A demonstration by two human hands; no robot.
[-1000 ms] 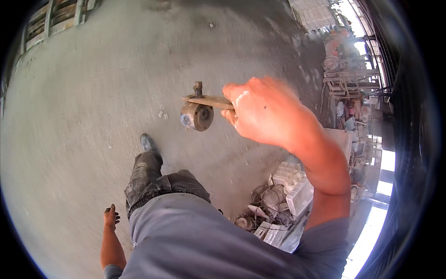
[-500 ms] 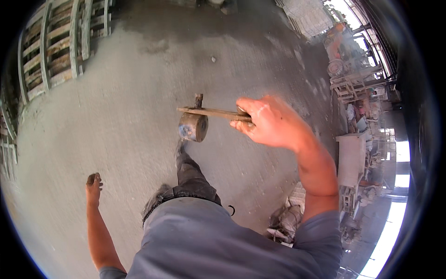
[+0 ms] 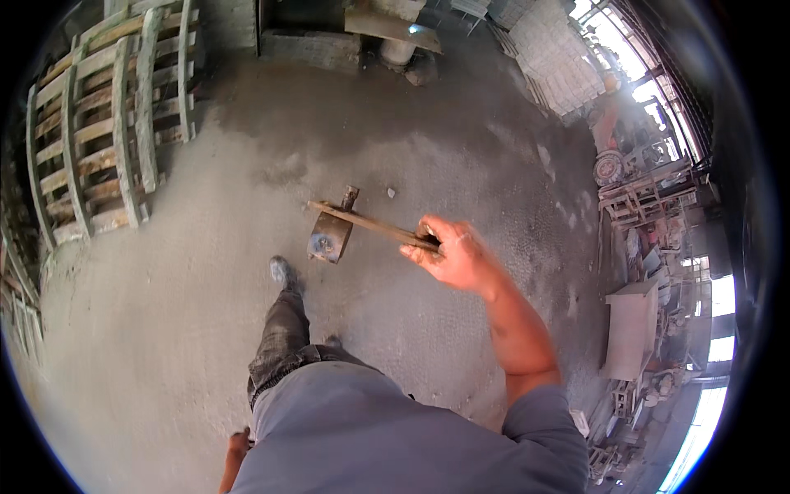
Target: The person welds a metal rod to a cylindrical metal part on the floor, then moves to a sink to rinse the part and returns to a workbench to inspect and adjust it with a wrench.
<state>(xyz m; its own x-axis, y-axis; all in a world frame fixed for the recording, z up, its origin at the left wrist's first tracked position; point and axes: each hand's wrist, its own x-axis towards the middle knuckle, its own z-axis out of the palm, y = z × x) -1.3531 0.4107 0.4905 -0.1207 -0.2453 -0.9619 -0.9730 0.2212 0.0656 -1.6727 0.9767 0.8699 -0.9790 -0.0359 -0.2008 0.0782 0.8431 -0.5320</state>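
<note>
A person's right hand (image 3: 455, 257) is clenched around the wooden handle of a hammer (image 3: 355, 221), its heavy head hanging at ten o'clock from the fist above a concrete floor (image 3: 164, 346). The left hand (image 3: 237, 445), at seven o'clock, is mostly hidden behind the shirt; its grip cannot be made out. Wooden pallets (image 3: 99, 123) lean at upper left.

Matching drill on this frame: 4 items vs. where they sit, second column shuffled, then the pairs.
1. hammer
2. wooden pallets
3. left hand
4. stacked blocks

A. top right, near the bright opening
B. gripped by the right hand
C. leaning at far left
D. low at the bottom edge, beside the grey shirt

Pairs: 1-B, 2-C, 3-D, 4-A
</note>
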